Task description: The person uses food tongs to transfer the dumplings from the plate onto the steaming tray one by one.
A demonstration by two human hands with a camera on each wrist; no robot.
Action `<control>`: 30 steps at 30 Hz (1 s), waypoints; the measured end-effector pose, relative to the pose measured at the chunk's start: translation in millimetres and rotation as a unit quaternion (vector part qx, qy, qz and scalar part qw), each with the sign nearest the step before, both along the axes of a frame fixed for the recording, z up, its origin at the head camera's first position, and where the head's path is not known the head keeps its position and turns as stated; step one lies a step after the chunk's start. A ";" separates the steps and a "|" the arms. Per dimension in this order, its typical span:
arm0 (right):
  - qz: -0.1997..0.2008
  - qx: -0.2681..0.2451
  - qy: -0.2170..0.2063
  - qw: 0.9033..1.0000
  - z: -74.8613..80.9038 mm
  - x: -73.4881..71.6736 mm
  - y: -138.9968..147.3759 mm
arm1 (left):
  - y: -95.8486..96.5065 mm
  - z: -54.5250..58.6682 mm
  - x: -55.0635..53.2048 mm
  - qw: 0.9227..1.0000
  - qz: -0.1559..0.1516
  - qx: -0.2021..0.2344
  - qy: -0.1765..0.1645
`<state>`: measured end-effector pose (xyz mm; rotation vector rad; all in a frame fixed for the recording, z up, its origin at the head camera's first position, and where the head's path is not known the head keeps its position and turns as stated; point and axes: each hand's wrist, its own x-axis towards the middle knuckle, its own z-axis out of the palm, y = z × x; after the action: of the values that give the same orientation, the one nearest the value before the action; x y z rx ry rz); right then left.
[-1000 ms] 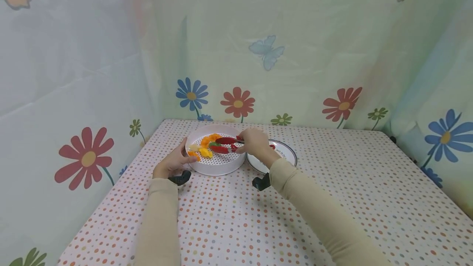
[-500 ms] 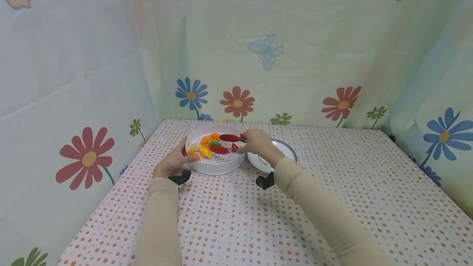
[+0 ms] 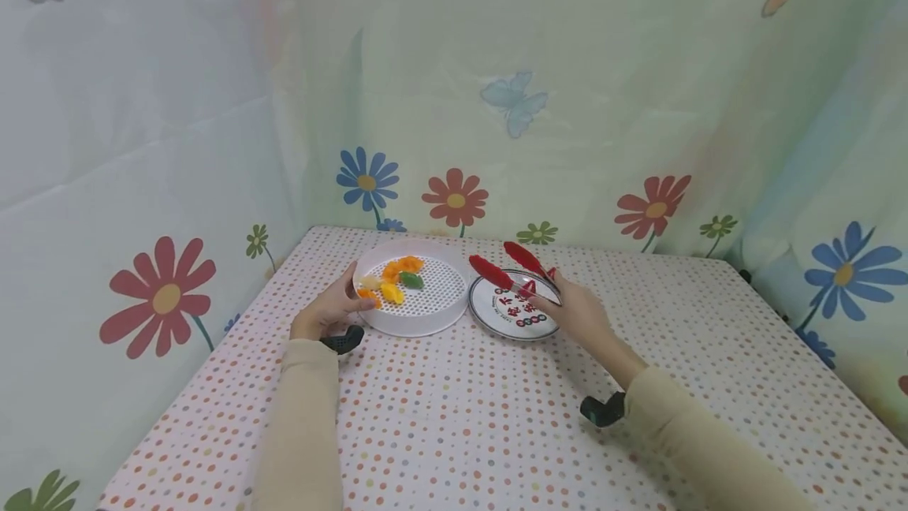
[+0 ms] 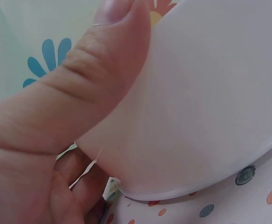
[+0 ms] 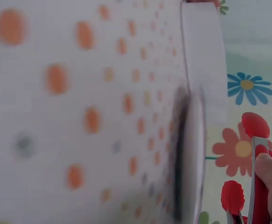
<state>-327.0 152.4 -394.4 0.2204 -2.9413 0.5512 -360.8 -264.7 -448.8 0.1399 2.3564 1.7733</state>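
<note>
My left hand [image 3: 332, 307] grips the near-left side of a round white basket [image 3: 418, 325] with a perforated bottom. In the left wrist view, the thumb [image 4: 98, 65] lies against its wall. Orange pieces [image 3: 403, 267], a yellow piece [image 3: 392, 293], a pale piece [image 3: 372, 283] and a green piece [image 3: 411, 281] lie inside, toward its left and middle. My right hand [image 3: 580, 308] holds a pair of tongs [image 3: 493, 272] with red tips above the plate [image 3: 489, 320]. Its two tips stand apart, nothing visible between them; the right wrist view shows these tongs [image 5: 256, 125] too.
The white, dark-rimmed plate with red lettering sits just right of the basket. A dotted cloth [image 3: 454, 432] covers the table. Flowered curtains [image 3: 567, 101] hang behind and at both sides. A black wrist camera mount [image 3: 603, 410] sits below my right wrist.
My right hand has carried the tongs from over the basket rightward to above the plate. The green piece shows fully in the basket now. My left hand keeps its grip on the basket.
</note>
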 end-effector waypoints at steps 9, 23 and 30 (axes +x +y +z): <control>0.001 0.046 0.005 0.999 -26.4 6.5 12.5 | -8.8 -7.8 1.8 1.000 -0.006 -0.001 -0.003; 0.036 0.120 -0.006 0.992 -47.5 -4.4 -20.9 | -36.6 -2.9 10.5 0.977 0.001 -0.210 -0.040; 0.067 0.198 -0.045 0.977 -54.0 -5.4 -24.6 | -19.7 7.4 26.5 0.937 0.014 -0.340 -0.076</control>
<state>-332.4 127.8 -448.5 0.4493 -3.1137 -0.0204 -334.3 -284.4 -441.4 -0.1280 2.6952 0.8442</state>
